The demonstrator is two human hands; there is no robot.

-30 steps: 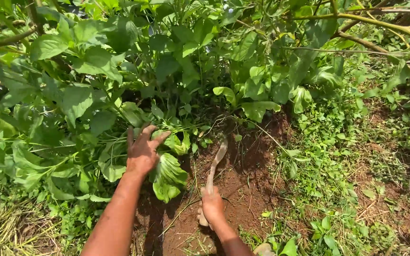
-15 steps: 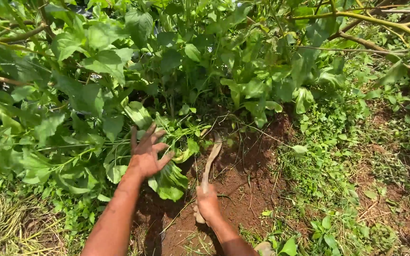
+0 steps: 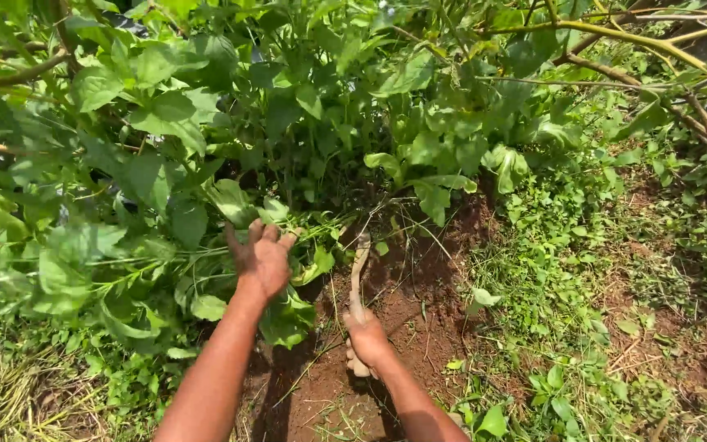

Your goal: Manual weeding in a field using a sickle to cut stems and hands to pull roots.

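Note:
My left hand (image 3: 260,255) reaches into a leafy green shrub (image 3: 206,139), fingers spread and pressing against large leaves and thin stems at its lower edge. My right hand (image 3: 367,340) is closed around the handle of a curved blade tool (image 3: 358,270), a sickle or knife. The blade points away from me, over bare red-brown soil (image 3: 419,303), toward the base of the shrub. I cannot see the blade tip clearly among the stems.
Low green weeds (image 3: 550,270) cover the ground to the right of the soil patch. Thin yellowish branches (image 3: 640,41) cross the upper right. Dry grass (image 3: 10,401) lies at the lower left.
My left hand has lifted and pushed further up into the leaves. The right hand and its tool stay in about the same spot above the soil.

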